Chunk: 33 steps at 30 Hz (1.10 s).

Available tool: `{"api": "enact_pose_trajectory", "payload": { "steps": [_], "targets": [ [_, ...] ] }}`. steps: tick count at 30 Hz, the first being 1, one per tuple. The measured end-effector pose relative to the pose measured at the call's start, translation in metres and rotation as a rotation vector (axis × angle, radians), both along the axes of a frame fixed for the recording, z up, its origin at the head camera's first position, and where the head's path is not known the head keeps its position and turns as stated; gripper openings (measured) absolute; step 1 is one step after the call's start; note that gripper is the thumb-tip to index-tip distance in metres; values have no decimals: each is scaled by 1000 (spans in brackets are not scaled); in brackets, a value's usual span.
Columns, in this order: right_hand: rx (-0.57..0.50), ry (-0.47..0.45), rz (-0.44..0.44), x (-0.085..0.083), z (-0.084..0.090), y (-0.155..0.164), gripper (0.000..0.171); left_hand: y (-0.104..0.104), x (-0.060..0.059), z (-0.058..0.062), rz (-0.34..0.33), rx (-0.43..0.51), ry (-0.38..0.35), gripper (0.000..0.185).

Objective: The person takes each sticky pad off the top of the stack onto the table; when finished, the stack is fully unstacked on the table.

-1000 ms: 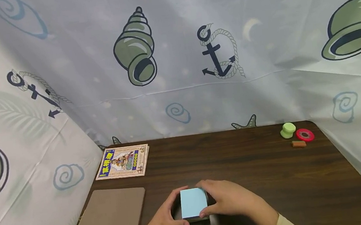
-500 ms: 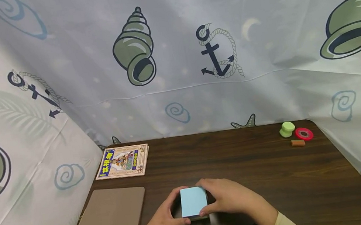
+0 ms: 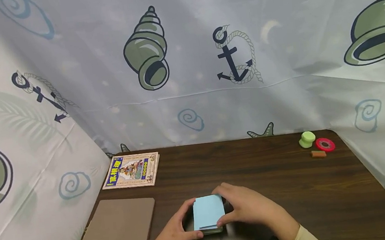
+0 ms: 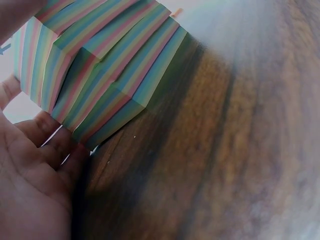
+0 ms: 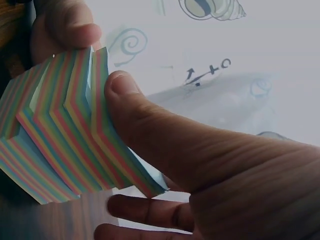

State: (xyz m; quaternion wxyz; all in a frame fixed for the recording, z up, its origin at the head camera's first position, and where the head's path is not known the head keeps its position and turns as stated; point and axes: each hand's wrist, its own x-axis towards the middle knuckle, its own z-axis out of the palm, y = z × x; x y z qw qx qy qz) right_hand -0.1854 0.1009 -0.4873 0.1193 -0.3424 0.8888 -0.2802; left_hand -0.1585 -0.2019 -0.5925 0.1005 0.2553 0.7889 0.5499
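Head view: the block of coloured note paper (image 3: 208, 213) stands on the near middle of the table (image 3: 293, 187), directly between my 2 hands, its long axis running near to far and its upper layers slid toward the far side. My left hand (image 3: 175, 235) curls against its left face and near edge. My right hand (image 3: 250, 208) grips the right face with thumb and fingers wrapped round the stack; both are equally close.
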Motion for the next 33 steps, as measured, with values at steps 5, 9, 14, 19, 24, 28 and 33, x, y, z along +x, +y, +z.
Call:
{"api": "enact_pose_trajectory", "payload": {
  "steps": [5,9,14,19,24,28,33],
  "targets": [
    [-38,64,-13,-2,0,1,73,0,0,1,18,-24,-33,91],
    [-110,52,-15,-3,1,0,65,0,0,2,15,-19,-39,89],
    [-227,33,-9,-4,3,1,52,0,1,4,18,-16,-44,87],
    [-400,-2,-10,-8,2,4,57,1,2,6,50,-45,-72,86],
    [-565,-24,-12,-14,-6,6,63,0,1,4,35,-35,-54,86],
    [-712,-75,-61,-24,-22,10,49,0,0,0,7,-5,-12,88],
    [-963,-197,-113,-42,-59,17,20,1,-2,1,-18,32,-5,90]
  ]
}}
